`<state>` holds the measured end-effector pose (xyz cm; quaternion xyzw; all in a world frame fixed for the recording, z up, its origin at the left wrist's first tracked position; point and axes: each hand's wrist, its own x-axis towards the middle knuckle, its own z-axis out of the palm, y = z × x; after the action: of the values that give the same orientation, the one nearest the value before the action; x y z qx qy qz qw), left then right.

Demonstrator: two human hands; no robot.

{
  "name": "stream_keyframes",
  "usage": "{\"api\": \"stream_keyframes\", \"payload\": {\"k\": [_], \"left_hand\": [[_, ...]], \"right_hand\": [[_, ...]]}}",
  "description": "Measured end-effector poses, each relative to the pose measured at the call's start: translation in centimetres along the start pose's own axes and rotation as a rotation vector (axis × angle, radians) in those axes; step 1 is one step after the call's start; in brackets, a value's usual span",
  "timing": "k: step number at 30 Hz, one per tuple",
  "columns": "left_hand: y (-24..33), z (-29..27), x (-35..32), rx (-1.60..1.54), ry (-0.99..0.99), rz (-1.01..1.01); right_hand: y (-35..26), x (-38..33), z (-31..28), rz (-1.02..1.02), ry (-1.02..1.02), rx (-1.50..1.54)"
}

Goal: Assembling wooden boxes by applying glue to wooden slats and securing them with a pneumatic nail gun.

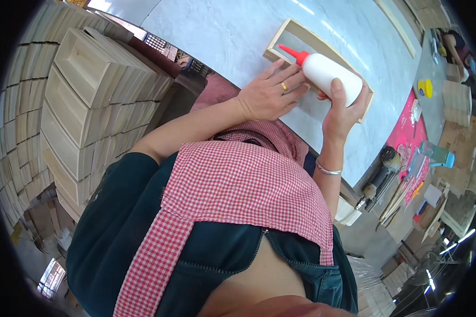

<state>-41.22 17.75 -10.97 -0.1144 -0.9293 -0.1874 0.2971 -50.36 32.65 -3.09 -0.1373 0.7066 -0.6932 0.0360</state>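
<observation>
My right hand (345,108) is wrapped round a white squeeze bottle (330,76) with a red pointed nozzle, which lies tilted and points to the left. My left hand (272,94) is stretched out flat with its fingers apart, close beside the nozzle and holding nothing; a gold ring is on one finger. Behind the bottle, a shallow rectangular wooden frame (322,45) rests on the pale marbled tabletop (222,39). The bottle and my right hand hide part of the frame.
Tall stacks of wooden trays (79,100) stand at the left. A long wooden strip (396,26) lies at the table's far right. Beyond the right edge are a power tool (381,174), a pink sheet (404,127) and a yellow container (424,89). Another person (455,47) is at the far right.
</observation>
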Motion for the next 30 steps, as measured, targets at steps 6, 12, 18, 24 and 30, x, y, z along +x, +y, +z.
{"api": "stream_keyframes", "payload": {"k": [6, 12, 18, 24, 30], "left_hand": [[0.0, 0.1, 0.2, -0.007, 0.04, -0.003], [-0.3, 0.5, -0.2, 0.008, 0.001, -0.002], [-0.2, 0.4, 0.1, -0.004, 0.048, -0.001], [-0.2, 0.5, 0.0, -0.016, 0.029, -0.004], [-0.1, 0.5, 0.0, -0.026, 0.016, -0.014]], "right_hand": [[0.0, 0.4, 0.9, 0.014, -0.052, -0.082], [0.4, 0.9, 1.2, -0.03, -0.064, -0.148], [0.4, 1.9, 1.6, -0.043, -0.065, -0.161], [0.5, 3.2, 2.3, -0.04, 0.002, -0.159], [0.2, 4.7, 3.2, -0.023, 0.07, -0.106]]}}
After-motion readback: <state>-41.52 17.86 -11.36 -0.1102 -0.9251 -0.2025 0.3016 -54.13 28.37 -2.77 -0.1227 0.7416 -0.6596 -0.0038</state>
